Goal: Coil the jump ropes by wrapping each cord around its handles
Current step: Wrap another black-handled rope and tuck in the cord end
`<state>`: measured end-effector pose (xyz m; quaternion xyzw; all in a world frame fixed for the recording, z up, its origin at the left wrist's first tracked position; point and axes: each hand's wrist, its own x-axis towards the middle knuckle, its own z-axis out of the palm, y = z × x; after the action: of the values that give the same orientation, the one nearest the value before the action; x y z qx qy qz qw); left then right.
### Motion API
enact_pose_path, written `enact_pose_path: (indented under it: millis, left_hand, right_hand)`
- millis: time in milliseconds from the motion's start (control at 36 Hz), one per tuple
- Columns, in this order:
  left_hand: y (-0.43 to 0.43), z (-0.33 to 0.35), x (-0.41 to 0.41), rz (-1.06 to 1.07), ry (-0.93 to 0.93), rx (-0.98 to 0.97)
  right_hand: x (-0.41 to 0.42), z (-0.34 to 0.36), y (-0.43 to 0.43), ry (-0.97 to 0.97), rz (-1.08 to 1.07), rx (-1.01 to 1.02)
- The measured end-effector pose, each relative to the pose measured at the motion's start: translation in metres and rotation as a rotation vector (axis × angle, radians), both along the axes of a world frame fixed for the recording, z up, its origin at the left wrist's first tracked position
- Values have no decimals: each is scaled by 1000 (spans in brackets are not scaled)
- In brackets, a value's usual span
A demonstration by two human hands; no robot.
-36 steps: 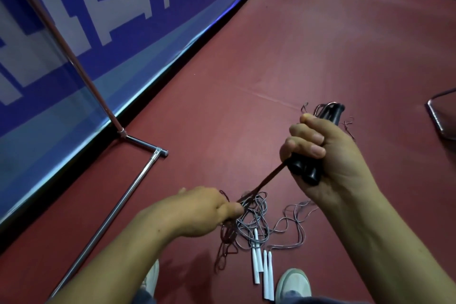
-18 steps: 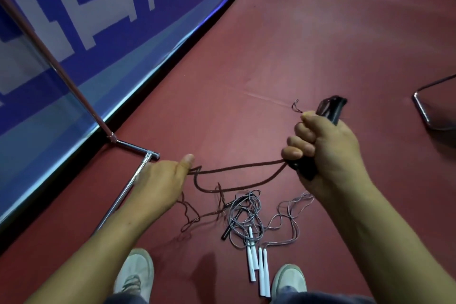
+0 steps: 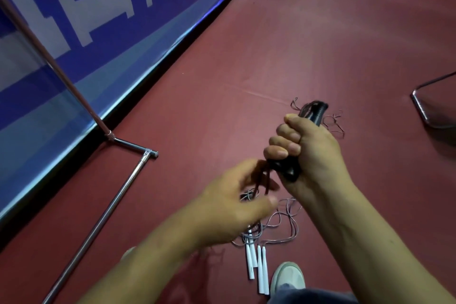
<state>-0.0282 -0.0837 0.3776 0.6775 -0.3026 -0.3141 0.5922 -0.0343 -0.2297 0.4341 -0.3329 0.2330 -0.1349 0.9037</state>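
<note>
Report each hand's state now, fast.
Left hand: blurred, dark cord across its fingers; grip cannot be told.
Right hand: closed, holding the black handles.

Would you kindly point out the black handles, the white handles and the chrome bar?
black handles (image 3: 318,111): head view, the exposed upper end.
white handles (image 3: 260,271): head view, mid-shaft of the third from left.
chrome bar (image 3: 111,206): head view, middle of its length.
</note>
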Motion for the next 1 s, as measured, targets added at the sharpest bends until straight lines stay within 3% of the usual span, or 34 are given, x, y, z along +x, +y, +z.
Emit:
enact_pose_path:
  millis: [83,250,444,528,694,806,1000]
  left_hand:
    - [-13,2,-10,60,-22,49]
    - [-2,-7,5,127,-531,175]
    - [8,-18,12,121,-546,341]
    - [1,-14,8,145,-531,247]
    - [-10,8,-13,293,-473,-167]
    - [-14,4,-13,399,-530,-133]
    - [-13,5,-10,348,-732,-85]
  right_hand:
    - [2,1,4,-7,18,67]
    - [-4,2,-10,33,53,334]
    - [-7,6,-12,-42,63,496]
    - [-4,6,-6,-53,-14,405]
    - [-1,2,6,-29,-43,123]
    - [-2,-4,4,18,-38,59]
    - [-5,3,8,37,28,137]
